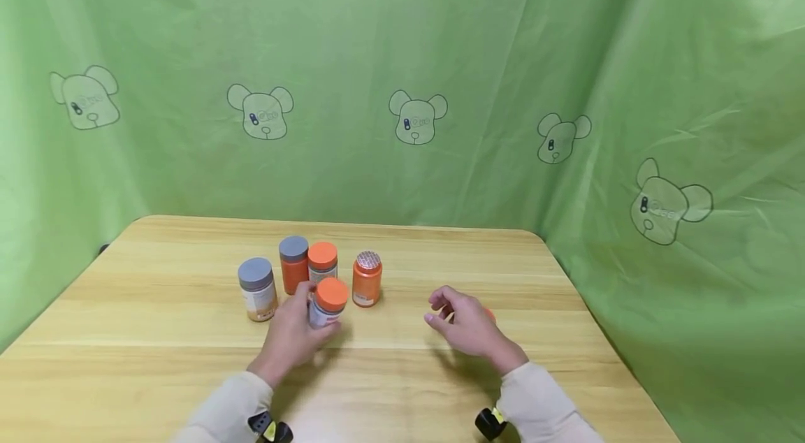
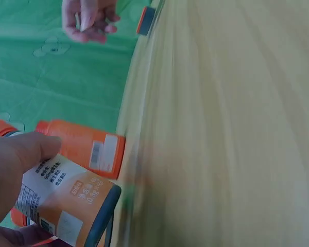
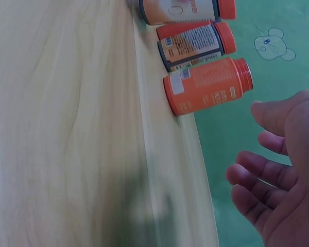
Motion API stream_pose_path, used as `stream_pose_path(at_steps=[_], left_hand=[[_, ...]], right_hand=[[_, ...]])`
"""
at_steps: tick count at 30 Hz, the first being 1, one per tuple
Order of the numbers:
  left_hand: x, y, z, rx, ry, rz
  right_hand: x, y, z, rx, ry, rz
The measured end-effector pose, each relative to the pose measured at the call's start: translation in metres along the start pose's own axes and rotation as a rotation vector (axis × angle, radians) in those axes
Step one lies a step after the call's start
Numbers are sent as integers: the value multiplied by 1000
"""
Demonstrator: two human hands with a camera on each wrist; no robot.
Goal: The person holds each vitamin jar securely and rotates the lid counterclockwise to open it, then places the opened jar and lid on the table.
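My left hand grips a supplement bottle with an orange cap and a printed label, fingers and thumb around its sides. In the left wrist view, the held bottle is tilted, its dark base toward the table. Just beyond it stands an orange bottle without a cap, a silvery seal across its mouth. My right hand hovers over the table, fingers loosely bent and holding nothing. Partly hidden behind it is a small orange thing; in the left wrist view this looks like a flat orange-and-grey lid.
Left of the held bottle stand a grey-capped bottle, a red-orange bottle with a grey cap and another orange-capped bottle. They share a wooden table. A green curtain hangs behind and to the right.
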State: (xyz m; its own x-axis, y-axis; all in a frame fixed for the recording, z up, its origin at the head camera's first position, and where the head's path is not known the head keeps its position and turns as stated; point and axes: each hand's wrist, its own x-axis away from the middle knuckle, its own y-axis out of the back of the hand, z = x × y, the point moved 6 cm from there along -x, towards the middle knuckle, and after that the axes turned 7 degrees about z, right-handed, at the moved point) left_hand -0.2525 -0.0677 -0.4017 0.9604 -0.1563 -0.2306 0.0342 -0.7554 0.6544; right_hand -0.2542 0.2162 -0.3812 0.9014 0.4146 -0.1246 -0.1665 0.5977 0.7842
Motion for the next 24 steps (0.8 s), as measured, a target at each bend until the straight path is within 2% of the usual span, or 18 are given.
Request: stream_pose_path(at_steps=[6,10,16,19,24], left_hand=[[-2,-11,-20,-36,-105,24],[-3,-19,-33,-83,-154,65],[-3,-30,-48,-115,-187,146],[-2,-36,-53,-142,-212,173],[0,-42,-59,-171,-246,206]], right_hand=[[-4,-4,9,-32,41,-1],[-6,-7,13,-46,46,7],[-8,-14,17,-82,83,36],[-8,-20,18,-92,107,62],[-6,-25,21,-89,102,101]])
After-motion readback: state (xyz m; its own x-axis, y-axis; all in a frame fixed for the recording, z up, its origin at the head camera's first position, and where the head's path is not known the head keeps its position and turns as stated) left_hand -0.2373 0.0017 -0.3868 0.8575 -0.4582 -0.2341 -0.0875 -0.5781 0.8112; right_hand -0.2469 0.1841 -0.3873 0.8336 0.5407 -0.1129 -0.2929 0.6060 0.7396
